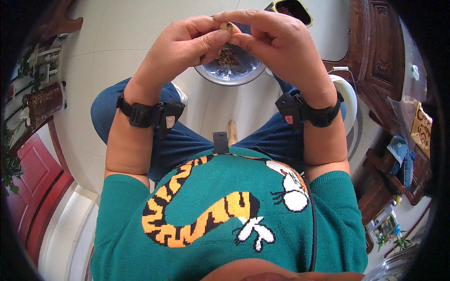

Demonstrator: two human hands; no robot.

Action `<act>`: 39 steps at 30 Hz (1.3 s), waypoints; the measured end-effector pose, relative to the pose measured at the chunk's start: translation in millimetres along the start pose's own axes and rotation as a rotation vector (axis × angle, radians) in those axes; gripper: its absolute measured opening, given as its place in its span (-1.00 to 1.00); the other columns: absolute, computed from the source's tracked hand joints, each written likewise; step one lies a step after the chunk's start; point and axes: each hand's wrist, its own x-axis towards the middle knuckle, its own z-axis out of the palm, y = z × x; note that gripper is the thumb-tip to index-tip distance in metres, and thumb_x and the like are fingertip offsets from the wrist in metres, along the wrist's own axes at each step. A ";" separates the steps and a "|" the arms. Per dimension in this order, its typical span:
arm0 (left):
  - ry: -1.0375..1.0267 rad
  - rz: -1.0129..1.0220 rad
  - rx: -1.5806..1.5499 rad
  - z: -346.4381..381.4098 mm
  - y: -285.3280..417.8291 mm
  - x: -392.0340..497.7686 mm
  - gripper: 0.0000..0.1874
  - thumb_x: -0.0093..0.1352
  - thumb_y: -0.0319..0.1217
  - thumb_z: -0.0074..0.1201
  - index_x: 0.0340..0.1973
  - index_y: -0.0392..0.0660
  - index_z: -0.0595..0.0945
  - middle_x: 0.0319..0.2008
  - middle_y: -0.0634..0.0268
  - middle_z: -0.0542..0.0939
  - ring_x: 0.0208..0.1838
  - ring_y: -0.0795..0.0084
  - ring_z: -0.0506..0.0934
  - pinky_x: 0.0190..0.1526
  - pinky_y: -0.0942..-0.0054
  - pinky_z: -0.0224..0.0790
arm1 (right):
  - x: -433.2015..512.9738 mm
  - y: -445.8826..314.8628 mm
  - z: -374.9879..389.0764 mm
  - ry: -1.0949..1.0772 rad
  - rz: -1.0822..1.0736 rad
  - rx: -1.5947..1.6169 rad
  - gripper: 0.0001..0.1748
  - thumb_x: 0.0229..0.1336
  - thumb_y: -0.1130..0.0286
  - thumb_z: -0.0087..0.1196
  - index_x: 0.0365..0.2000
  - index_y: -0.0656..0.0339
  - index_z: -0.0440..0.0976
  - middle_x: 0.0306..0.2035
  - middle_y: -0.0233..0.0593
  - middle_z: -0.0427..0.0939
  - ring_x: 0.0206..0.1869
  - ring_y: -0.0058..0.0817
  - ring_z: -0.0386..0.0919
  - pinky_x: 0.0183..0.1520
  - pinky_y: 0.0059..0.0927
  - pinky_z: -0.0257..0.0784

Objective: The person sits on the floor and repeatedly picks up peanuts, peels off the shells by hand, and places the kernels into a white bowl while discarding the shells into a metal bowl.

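Observation:
Near the top centre, my left hand (191, 42) pinches a small round tan piece (227, 27), perhaps a nut or a seed pod, between thumb and fingers. My right hand (269, 38) meets it from the other side, its thumb and a fingertip touching the piece. Below both hands stands a round metal basin (230, 83) lined with clear plastic. Brown crumbly bits (227, 57) lie inside it, partly hidden by my hands. Each wrist wears a black strap with a black box on it.
A yellow-green rimmed container (309, 19) with dark contents stands beyond my right hand. At my right knee is a white bucket (346, 95) with a wire handle. Carved dark wood furniture (379, 52) stands at the right, a red door (40, 189) at the left.

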 end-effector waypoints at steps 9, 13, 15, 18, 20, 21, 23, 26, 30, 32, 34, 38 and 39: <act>0.087 0.046 0.015 5.2 3.1 3.9 -0.61 0.50 -0.15 0.16 -0.03 -0.24 0.72 -0.54 0.43 0.51 -0.48 0.69 0.42 -0.45 0.69 0.23 | 5.8 -25.5 -12.4 0.017 0.167 0.067 -0.83 0.13 0.41 0.26 -0.31 0.26 0.53 -0.53 -0.07 0.56 -0.47 -0.13 0.60 -0.43 -0.26 0.45; 0.068 0.039 0.046 7.2 1.0 5.5 -0.64 0.52 -0.19 0.14 -0.02 -0.24 0.72 -0.55 0.43 0.50 -0.49 0.68 0.39 -0.48 0.67 0.19 | 12.1 -22.5 -2.1 0.065 0.127 0.051 -0.85 0.12 0.44 0.25 -0.33 0.22 0.50 -0.53 -0.08 0.55 -0.48 -0.11 0.60 -0.44 -0.26 0.45; 0.083 0.029 0.040 8.4 -0.2 6.5 -0.66 0.53 -0.20 0.12 -0.02 -0.23 0.72 -0.55 0.43 0.50 -0.50 0.68 0.38 -0.49 0.66 0.17 | 12.4 -20.6 0.4 0.072 0.147 0.020 -0.86 0.11 0.45 0.25 -0.36 0.22 0.48 -0.53 -0.07 0.55 -0.48 -0.10 0.60 -0.44 -0.25 0.45; 0.081 0.014 0.041 7.8 -0.3 7.8 -0.66 0.53 -0.21 0.11 -0.01 -0.22 0.73 -0.57 0.43 0.49 -0.51 0.68 0.38 -0.50 0.64 0.15 | 10.4 -20.7 -1.3 0.073 0.177 -0.020 -0.86 0.10 0.47 0.24 -0.39 0.23 0.47 -0.54 -0.05 0.55 -0.47 -0.10 0.60 -0.43 -0.23 0.46; 0.069 0.011 0.050 7.2 -0.1 8.7 -0.66 0.53 -0.21 0.11 -0.01 -0.22 0.73 -0.57 0.43 0.49 -0.51 0.68 0.38 -0.50 0.64 0.16 | 10.5 -20.5 -2.2 0.076 0.163 -0.034 -0.86 0.08 0.48 0.23 -0.40 0.23 0.45 -0.54 -0.04 0.55 -0.47 -0.09 0.60 -0.44 -0.22 0.46; 0.062 0.014 0.061 6.8 -0.1 9.1 -0.66 0.53 -0.20 0.11 -0.01 -0.22 0.73 -0.57 0.43 0.49 -0.51 0.68 0.38 -0.50 0.64 0.17 | 10.6 -20.0 -2.4 0.075 0.164 -0.030 -0.86 0.08 0.49 0.23 -0.40 0.24 0.45 -0.54 -0.03 0.55 -0.47 -0.08 0.60 -0.44 -0.22 0.46; 0.061 0.020 0.076 6.7 -0.5 9.3 -0.64 0.53 -0.19 0.12 -0.01 -0.22 0.73 -0.57 0.43 0.49 -0.51 0.68 0.39 -0.49 0.64 0.19 | 10.4 -17.9 -2.2 0.074 0.166 -0.022 -0.86 0.08 0.49 0.22 -0.41 0.24 0.44 -0.54 -0.03 0.54 -0.47 -0.07 0.60 -0.44 -0.21 0.45; 0.077 0.030 0.112 7.9 -2.4 9.5 -0.62 0.52 -0.15 0.12 -0.02 -0.23 0.73 -0.57 0.43 0.50 -0.51 0.68 0.39 -0.48 0.65 0.22 | 10.6 -11.8 2.2 0.087 0.138 -0.023 -0.86 0.08 0.50 0.22 -0.41 0.24 0.44 -0.55 -0.02 0.54 -0.48 -0.06 0.59 -0.45 -0.21 0.45; 0.115 0.050 0.139 10.7 -5.3 11.7 -0.60 0.53 -0.12 0.11 -0.04 -0.22 0.74 -0.57 0.42 0.50 -0.50 0.67 0.40 -0.47 0.65 0.23 | 8.0 -9.4 2.9 0.071 0.142 -0.044 -0.86 0.07 0.50 0.22 -0.42 0.24 0.44 -0.55 -0.02 0.54 -0.48 -0.07 0.59 -0.45 -0.22 0.44; 0.140 0.067 0.121 12.6 -6.4 12.8 -0.60 0.54 -0.12 0.08 -0.06 -0.22 0.74 -0.57 0.42 0.50 -0.51 0.67 0.40 -0.47 0.65 0.24 | 9.3 -10.9 2.2 0.086 0.121 -0.048 -0.85 0.07 0.50 0.24 -0.41 0.24 0.44 -0.56 -0.05 0.53 -0.51 -0.12 0.57 -0.46 -0.26 0.43; 0.166 0.092 0.113 14.3 -6.7 12.9 -0.61 0.56 -0.12 0.05 -0.10 -0.21 0.74 -0.58 0.42 0.49 -0.51 0.67 0.39 -0.47 0.64 0.24 | 8.6 -14.7 -2.2 0.068 0.228 0.004 -0.86 0.10 0.51 0.24 -0.40 0.24 0.46 -0.57 -0.14 0.52 -0.53 -0.28 0.55 -0.47 -0.33 0.42; 0.157 0.095 0.025 16.9 -7.1 14.0 -0.62 0.59 -0.14 -0.01 -0.10 -0.21 0.69 -0.56 0.42 0.47 -0.49 0.66 0.40 -0.44 0.64 0.26 | 11.2 -14.0 -8.5 0.042 0.390 0.318 -0.89 0.20 0.51 0.25 -0.33 0.27 0.51 -0.52 -0.34 0.53 -0.47 -0.62 0.48 -0.43 -0.49 0.41; 0.170 0.128 0.003 19.3 -8.3 15.0 -0.63 0.60 -0.15 -0.03 -0.08 -0.21 0.68 -0.56 0.42 0.47 -0.49 0.66 0.40 -0.43 0.64 0.26 | 11.5 -11.9 -8.1 0.045 0.416 0.392 -0.89 0.23 0.49 0.24 -0.30 0.28 0.52 -0.48 -0.35 0.55 -0.44 -0.64 0.49 -0.40 -0.52 0.42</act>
